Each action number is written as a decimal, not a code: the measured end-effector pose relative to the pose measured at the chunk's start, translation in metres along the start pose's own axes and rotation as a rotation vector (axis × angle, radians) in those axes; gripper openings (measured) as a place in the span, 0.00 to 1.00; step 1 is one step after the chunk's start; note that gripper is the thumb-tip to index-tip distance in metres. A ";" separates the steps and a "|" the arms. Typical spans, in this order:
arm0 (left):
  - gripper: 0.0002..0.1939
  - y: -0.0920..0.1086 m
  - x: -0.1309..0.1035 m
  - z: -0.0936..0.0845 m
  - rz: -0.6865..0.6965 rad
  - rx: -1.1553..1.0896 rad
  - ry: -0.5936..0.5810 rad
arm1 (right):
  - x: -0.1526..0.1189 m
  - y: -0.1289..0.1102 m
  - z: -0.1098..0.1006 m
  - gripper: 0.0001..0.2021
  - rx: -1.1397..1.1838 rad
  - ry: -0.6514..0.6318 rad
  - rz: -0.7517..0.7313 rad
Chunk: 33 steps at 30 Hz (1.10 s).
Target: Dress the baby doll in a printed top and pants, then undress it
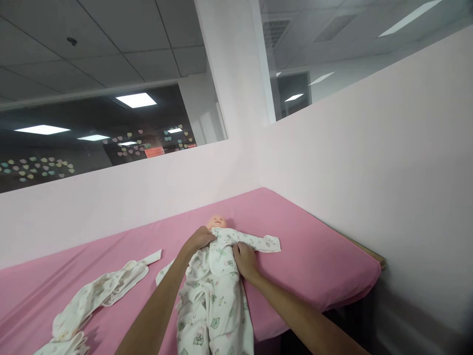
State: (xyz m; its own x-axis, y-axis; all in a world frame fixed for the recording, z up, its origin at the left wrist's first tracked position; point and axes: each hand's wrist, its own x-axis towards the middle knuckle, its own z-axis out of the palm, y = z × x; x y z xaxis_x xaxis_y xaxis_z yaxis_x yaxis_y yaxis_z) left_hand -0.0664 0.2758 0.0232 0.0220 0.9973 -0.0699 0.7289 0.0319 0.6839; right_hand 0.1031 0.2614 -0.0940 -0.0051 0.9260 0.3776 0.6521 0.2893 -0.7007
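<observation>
A baby doll [218, 221] lies on its back, its head towards the wall. It is dressed in a white printed baby top [225, 251], with the sleeve on the right side of the view stretched out. White printed baby trousers [216, 305] cover the area below. My left hand [201, 237] is closed at the top's collar, fingertips on the fabric just under the doll's chin. Along the side of the top, beneath that sleeve, my right hand [244, 259] is closed with its fingers curled at the fabric edge. My left forearm partly hides the other sleeve.
A pink sheet [306, 266] covers the table, whose corner meets two pale walls [369, 162]. Crumpled white printed baby clothes [99, 296] lie to the left. On the right, the table edge drops off to a dark space. Windows [111, 123] are set above the walls.
</observation>
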 end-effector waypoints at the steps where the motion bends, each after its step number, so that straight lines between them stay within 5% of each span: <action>1: 0.19 -0.002 0.001 0.000 0.007 0.023 -0.003 | 0.000 0.000 0.000 0.16 0.001 -0.001 0.001; 6: 0.18 -0.012 0.004 0.002 0.023 0.147 0.048 | 0.001 0.000 0.000 0.17 0.013 -0.014 0.007; 15: 0.04 -0.009 0.003 0.017 -0.003 0.385 0.309 | 0.002 0.001 0.002 0.16 0.007 -0.030 0.024; 22: 0.14 0.017 -0.021 0.016 0.171 0.270 0.052 | 0.002 0.002 0.002 0.17 0.000 -0.031 0.022; 33: 0.14 0.010 -0.050 0.002 0.130 0.273 -0.034 | 0.002 0.002 0.003 0.18 -0.009 -0.038 0.036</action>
State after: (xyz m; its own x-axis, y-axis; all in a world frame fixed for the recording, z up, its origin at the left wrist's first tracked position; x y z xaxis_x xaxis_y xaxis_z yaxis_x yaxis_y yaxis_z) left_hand -0.0586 0.2263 0.0324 0.1465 0.9890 -0.0220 0.8754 -0.1192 0.4686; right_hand 0.1021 0.2644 -0.0965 -0.0102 0.9442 0.3291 0.6596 0.2538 -0.7075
